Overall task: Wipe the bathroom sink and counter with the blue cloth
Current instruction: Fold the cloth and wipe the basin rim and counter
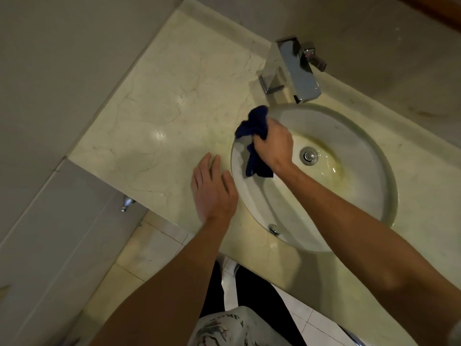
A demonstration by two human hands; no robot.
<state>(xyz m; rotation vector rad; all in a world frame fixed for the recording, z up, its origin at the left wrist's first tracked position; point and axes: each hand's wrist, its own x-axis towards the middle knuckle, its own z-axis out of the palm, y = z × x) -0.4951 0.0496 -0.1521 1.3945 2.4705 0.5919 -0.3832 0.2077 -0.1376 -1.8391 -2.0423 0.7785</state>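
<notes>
1. Head view, looking down on a pale marble desk [174, 96] with a round white sink [361, 196] set into it.
2. Right hand [273, 146] at about 10 o'clock inside the sink, fingers curled tight round a bunched blue cloth [254, 126].
3. Cloth crossing the sink's rim at 10 o'clock: upper bunch sticking out past the knuckles toward the desk, lower tail hanging under the hand against the inner wall of the sink.
4. Left hand [212, 188] at 9 o'clock of the sink, just outside the rim, fingers straight and together, holding nothing, palm down over the desk; contact with the surface cannot be told.
5. Chrome drain plug [308, 156] at the centre of the sink, just beside the right wrist, with a yellowish stain ringing it.
6. Small chrome overflow hole [274, 229] low on the sink wall at about 7 o'clock.
7. Square chrome tap [294, 73] on the desk at 12 o'clock of the sink, spout reaching toward the rim.
8. Grey wall [50, 71] along the desk at 9 o'clock; a small metal fitting [126, 203] below the desk's edge.
9. Tiled floor [149, 250] at 6 o'clock, with dark trousers and a patterned garment at the bottom edge.
</notes>
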